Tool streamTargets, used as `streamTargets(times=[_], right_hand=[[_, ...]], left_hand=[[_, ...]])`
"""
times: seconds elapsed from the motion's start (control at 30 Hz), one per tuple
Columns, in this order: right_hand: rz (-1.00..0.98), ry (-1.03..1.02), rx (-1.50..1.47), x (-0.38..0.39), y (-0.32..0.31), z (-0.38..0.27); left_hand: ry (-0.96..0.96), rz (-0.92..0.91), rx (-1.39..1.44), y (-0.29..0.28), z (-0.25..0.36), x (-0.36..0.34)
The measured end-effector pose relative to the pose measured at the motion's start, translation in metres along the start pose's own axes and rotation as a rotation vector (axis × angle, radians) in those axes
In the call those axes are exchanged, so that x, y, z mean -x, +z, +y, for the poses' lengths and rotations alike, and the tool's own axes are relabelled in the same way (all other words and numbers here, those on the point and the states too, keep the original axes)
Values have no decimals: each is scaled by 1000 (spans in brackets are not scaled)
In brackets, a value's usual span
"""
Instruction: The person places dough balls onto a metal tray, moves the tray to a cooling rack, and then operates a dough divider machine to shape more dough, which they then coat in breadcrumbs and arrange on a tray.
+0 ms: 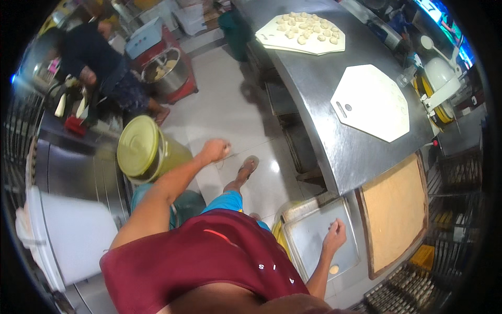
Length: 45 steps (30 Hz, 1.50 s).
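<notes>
Steel made up the long grey counter [334, 131], which carried two white boards. The far white cutting board [300, 34] held many small pale dough pieces [308, 26], and the nearer white octagonal board [371, 102] lay bare. Beside the counter end lay a brown wooden board [395, 214], and next to it a flat grey metal baking tray [319, 238]. Over that tray hovered the right hand [334, 235], its grip pinched together at the fingertips; whether it held anything I cannot tell. A small round pale dough ball [334, 269] sat near the tray's lower edge. The left hand [215, 150], raised over the floor beside a yellow-green lidded bucket [140, 149], was closed around a small pale lump of dough [226, 150].
</notes>
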State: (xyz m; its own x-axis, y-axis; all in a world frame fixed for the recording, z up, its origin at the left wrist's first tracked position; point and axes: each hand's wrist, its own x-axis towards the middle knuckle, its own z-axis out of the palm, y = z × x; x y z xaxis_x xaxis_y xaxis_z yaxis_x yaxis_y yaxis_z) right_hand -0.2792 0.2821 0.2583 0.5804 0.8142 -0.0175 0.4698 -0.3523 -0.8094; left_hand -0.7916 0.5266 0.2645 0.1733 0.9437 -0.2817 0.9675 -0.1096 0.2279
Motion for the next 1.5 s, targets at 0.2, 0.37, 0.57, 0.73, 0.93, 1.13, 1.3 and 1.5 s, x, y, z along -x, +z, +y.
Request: streamTargets(times=[0.2,0.37,0.57,0.73,0.93,1.13,1.3,1.5], right_hand=[[99,173,101,20,40,-46],[102,274,108,-2,75,-102],[50,206,209,-43,93,-161],[43,169,270,-63,120,-166],[30,19,185,-71,150,-204],[-138,30,-21,-78,184,-220],[-276,-86,-252,-116,214,-249],[-330,310,-1235,-168,222,-253]], left_hand=[[344,453,89,-91,-41,-253],[466,620,-82,-177,-5,-390],[683,567,-255,-192,-31,-469],[843,440,-243,-203,-35,-510],[969,158,-443,-228,-1,-512],[1048,63,-320,-224,59,-434],[1141,195,-5,-223,164,-349],[1137,324,208,-169,254,-237]])
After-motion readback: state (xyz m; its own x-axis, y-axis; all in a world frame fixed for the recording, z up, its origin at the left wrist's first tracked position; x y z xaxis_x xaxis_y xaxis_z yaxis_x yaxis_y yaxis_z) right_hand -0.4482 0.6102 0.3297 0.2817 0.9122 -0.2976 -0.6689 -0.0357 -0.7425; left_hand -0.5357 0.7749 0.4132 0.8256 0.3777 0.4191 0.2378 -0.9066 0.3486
